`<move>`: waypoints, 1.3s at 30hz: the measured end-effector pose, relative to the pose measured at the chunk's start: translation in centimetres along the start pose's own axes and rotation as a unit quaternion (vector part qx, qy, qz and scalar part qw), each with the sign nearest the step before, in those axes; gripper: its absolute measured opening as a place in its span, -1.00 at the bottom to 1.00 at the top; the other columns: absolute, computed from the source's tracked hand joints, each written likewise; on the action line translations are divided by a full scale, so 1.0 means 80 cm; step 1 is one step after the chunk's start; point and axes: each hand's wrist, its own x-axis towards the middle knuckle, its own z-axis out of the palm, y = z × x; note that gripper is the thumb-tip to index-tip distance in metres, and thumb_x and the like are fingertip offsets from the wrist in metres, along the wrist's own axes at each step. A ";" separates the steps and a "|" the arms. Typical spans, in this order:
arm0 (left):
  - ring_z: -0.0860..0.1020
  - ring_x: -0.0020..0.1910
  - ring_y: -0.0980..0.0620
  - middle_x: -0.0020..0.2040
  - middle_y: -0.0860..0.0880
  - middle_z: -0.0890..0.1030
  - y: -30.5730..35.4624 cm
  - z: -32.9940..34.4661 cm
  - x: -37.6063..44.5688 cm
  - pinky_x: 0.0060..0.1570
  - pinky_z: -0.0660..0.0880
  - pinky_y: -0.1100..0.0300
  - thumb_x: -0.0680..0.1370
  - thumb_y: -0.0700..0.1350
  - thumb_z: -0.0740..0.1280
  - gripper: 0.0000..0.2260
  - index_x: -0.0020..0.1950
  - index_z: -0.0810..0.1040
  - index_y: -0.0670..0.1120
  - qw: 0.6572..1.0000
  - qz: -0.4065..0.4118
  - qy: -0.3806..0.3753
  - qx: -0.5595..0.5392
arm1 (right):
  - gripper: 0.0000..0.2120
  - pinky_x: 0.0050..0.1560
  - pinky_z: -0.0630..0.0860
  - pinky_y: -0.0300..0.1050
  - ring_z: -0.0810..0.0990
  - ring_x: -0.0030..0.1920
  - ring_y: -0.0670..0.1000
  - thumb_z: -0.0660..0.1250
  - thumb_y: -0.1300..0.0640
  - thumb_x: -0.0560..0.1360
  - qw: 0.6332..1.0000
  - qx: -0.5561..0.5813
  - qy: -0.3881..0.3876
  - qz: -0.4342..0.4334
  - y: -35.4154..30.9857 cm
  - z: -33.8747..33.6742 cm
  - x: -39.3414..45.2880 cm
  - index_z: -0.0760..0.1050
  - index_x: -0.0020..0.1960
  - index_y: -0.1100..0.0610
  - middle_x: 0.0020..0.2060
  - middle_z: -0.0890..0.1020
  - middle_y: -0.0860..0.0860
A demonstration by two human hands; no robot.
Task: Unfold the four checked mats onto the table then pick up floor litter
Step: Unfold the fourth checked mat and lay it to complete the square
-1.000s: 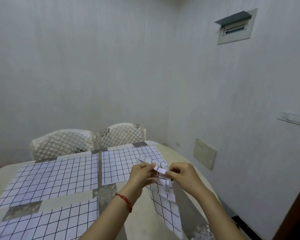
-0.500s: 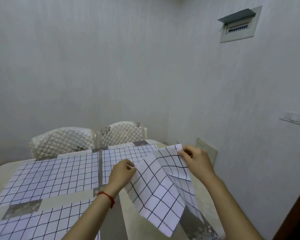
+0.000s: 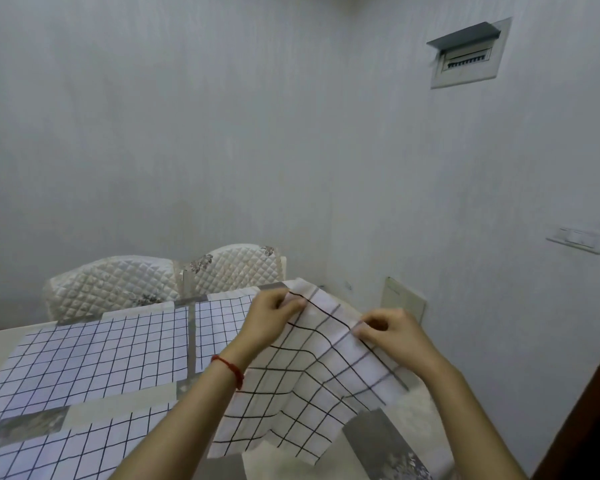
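I hold a white mat with a black check [image 3: 302, 386] in the air above the right side of the table [image 3: 426, 414]. My left hand [image 3: 269, 318] pinches its far left corner. My right hand [image 3: 394, 332] pinches its top edge further right. The mat hangs open and sags between and below my hands. Three more checked mats lie flat on the table: one at the far left [image 3: 94, 358], one at the far middle [image 3: 219, 323], partly hidden by my left hand, and one at the near left [image 3: 70, 452].
Two quilted white chairs [image 3: 118, 285] stand behind the table against the far wall. The right wall runs close to the table's right edge, with a low cover plate [image 3: 402, 301], a switch [image 3: 575, 239] and a breaker box [image 3: 468, 51]. A dark door edge [image 3: 589, 410] is at the right.
The folded mat has come open in my hands. My hands moved apart and lifted, and the cloth now spreads wide over the right part of the table.
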 end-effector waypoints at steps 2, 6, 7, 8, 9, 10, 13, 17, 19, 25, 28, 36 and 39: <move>0.42 -0.43 0.22 -0.44 0.08 0.50 -0.001 -0.013 0.005 -0.39 0.35 0.38 0.49 -0.18 0.32 -0.77 -0.38 0.54 -0.12 0.998 -0.026 0.048 -0.033 | -0.77 -0.27 0.31 -0.15 0.39 -0.35 -0.07 0.42 0.10 0.37 0.999 0.007 -0.016 0.034 0.019 -0.005 -0.010 0.49 -0.38 0.20 -0.43 0.44 0.03; 0.49 -0.40 0.13 -0.37 -0.03 0.55 -0.007 -0.033 0.014 -0.46 0.40 0.45 0.51 -0.18 0.31 -0.84 -0.25 0.58 -0.20 0.992 -0.043 0.095 -0.067 | -0.81 -0.30 0.44 -0.24 0.57 -0.38 -0.05 0.37 0.21 0.43 0.995 0.063 -0.027 0.068 0.036 -0.009 -0.020 0.57 -0.35 0.21 -0.50 0.60 0.00; 0.47 -0.39 0.10 -0.37 -0.04 0.54 -0.009 -0.036 0.015 -0.49 0.38 0.46 0.51 -0.18 0.31 -0.84 -0.23 0.58 -0.22 0.992 -0.046 0.101 -0.065 | -0.83 -0.29 0.46 -0.25 0.60 -0.37 -0.08 0.36 0.23 0.44 0.994 0.079 -0.026 0.068 0.036 -0.009 -0.021 0.59 -0.32 0.21 -0.48 0.64 -0.01; 0.46 -0.37 0.07 -0.36 -0.07 0.53 -0.012 -0.037 0.017 -0.47 0.39 0.43 0.51 -0.18 0.31 -0.82 -0.22 0.58 -0.26 0.991 -0.049 0.103 -0.065 | -0.84 -0.28 0.47 -0.25 0.61 -0.38 -0.12 0.35 0.23 0.45 0.993 0.093 -0.019 0.064 0.033 -0.008 -0.020 0.60 -0.30 0.21 -0.48 0.65 -0.01; 0.46 -0.35 0.02 -0.34 -0.10 0.53 -0.016 -0.038 0.019 -0.43 0.41 0.35 0.51 -0.17 0.31 -0.80 -0.21 0.57 -0.30 0.990 -0.056 0.108 -0.065 | -0.84 -0.28 0.48 -0.26 0.59 -0.40 -0.16 0.34 0.23 0.46 0.993 0.105 -0.005 0.062 0.030 -0.008 -0.019 0.60 -0.29 0.19 -0.48 0.65 -0.02; 0.47 -0.31 -0.02 -0.32 -0.14 0.54 -0.019 -0.038 0.022 -0.37 0.42 0.25 0.50 -0.16 0.32 -0.78 -0.19 0.56 -0.33 0.990 -0.062 0.114 -0.062 | -0.84 -0.30 0.48 -0.30 0.56 -0.44 -0.19 0.35 0.23 0.46 0.991 0.120 0.009 0.058 0.025 -0.007 -0.018 0.60 -0.29 0.17 -0.49 0.64 -0.02; 0.54 -0.16 -0.07 -0.17 -0.12 0.60 -0.031 -0.035 0.026 -0.17 0.44 0.11 0.48 -0.12 0.35 -0.84 -0.10 0.59 -0.22 0.986 -0.087 0.138 -0.026 | -0.78 -0.38 0.43 -0.41 0.46 -0.52 -0.21 0.36 0.21 0.45 0.987 0.152 0.036 0.047 0.009 -0.004 -0.014 0.57 -0.37 0.09 -0.53 0.60 -0.06; 0.46 0.06 0.03 0.05 0.00 0.48 -0.032 -0.026 0.013 0.05 0.43 0.12 0.47 -0.11 0.37 -0.67 0.21 0.45 -0.11 0.982 -0.105 0.154 0.017 | -0.79 -0.44 0.37 -0.46 0.44 -0.56 -0.23 0.37 0.24 0.45 0.984 0.172 0.032 0.043 -0.011 0.005 -0.006 0.56 -0.36 0.12 -0.59 0.57 -0.12; 0.42 0.08 0.07 0.08 0.03 0.44 -0.031 -0.017 0.002 0.09 0.42 0.12 0.46 -0.11 0.38 -0.66 0.21 0.43 -0.12 0.981 -0.083 0.169 0.056 | -0.78 -0.43 0.37 -0.43 0.44 -0.56 -0.23 0.36 0.25 0.45 0.985 0.165 0.031 0.045 -0.016 0.011 -0.001 0.55 -0.37 0.13 -0.61 0.56 -0.12; 0.57 -0.12 0.06 -0.17 0.00 0.63 -0.008 0.030 -0.035 -0.22 0.41 0.36 0.45 -0.04 0.39 -0.85 -0.11 0.62 -0.11 0.997 -0.044 0.037 0.055 | -0.81 -0.35 0.37 -0.36 0.49 -0.37 -0.08 0.31 0.13 0.47 0.999 0.022 -0.007 0.024 -0.030 0.026 0.002 0.52 -0.30 0.15 -0.40 0.57 0.00; 0.50 0.05 0.10 0.07 0.04 0.55 -0.004 0.044 -0.043 -0.11 0.36 0.41 0.41 -0.08 0.43 -0.69 0.14 0.54 -0.04 0.997 -0.012 0.004 0.072 | -0.77 -0.34 0.33 -0.25 0.44 -0.36 -0.09 0.27 0.08 0.48 0.994 -0.093 -0.047 -0.017 -0.039 0.027 0.000 0.44 -0.35 -0.02 -0.41 0.51 -0.07; 0.53 -0.21 0.35 -0.27 0.15 0.60 0.001 0.041 -0.040 -0.18 0.38 0.51 0.45 -0.17 0.37 -0.91 -0.11 0.67 -0.10 0.997 0.046 -0.012 0.059 | -0.77 -0.28 0.33 -0.13 0.45 -0.26 0.01 0.23 0.05 0.47 0.977 -0.191 -0.081 -0.048 -0.034 0.021 0.000 0.35 -0.36 -0.07 -0.40 0.46 -0.10; 0.59 -0.18 0.20 -0.27 0.04 0.65 0.004 0.039 -0.039 -0.07 0.51 0.30 0.46 -0.10 0.36 -0.88 -0.17 0.66 -0.11 0.998 0.038 -0.035 0.043 | -0.86 -0.28 0.35 -0.23 0.46 -0.29 -0.10 0.29 -0.04 0.46 0.990 -0.119 -0.051 -0.054 -0.028 0.023 -0.003 0.47 -0.26 -0.08 -0.38 0.51 -0.13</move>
